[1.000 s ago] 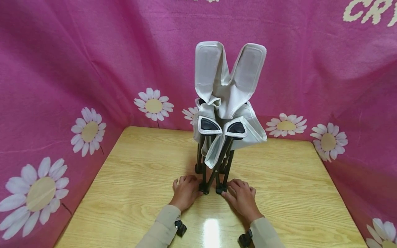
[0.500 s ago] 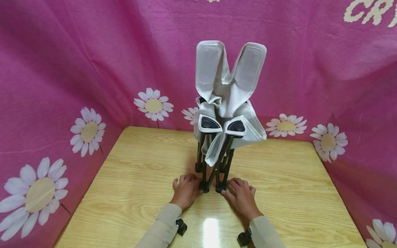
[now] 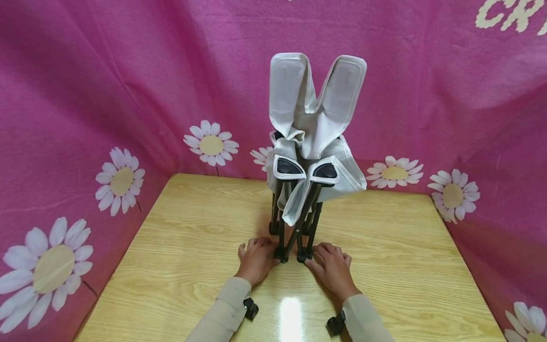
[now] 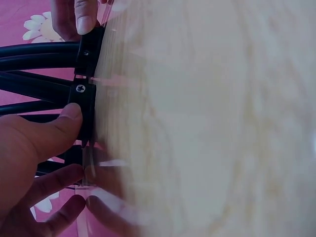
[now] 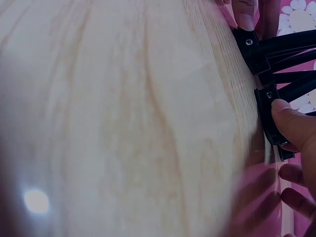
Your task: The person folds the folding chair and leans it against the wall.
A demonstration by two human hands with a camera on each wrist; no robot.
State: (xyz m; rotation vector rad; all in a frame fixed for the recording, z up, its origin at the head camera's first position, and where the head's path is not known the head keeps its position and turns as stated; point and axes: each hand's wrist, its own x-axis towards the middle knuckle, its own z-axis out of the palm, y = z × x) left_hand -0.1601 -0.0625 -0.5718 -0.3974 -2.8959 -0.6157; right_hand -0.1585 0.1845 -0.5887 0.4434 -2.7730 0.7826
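While chair (image 3: 318,142) stands folded | L hand (image 3: 256,261) | R hand (image 3: 333,268) hold blk feet (image 4: 88,118)

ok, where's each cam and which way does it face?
Head: on the head, facing forward-down at the folded fabric-covered frame; shows left hand, right hand, sleeves.
Left wrist: on that wrist, facing the black feet; shows left hand, part of right.
Right wrist: on that wrist, facing the feet; shows right hand, part of left.
Shared by wrist views: feet, tabletop.

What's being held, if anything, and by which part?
The folding chair: the left hand holds its near left foot, the right hand its near right foot.
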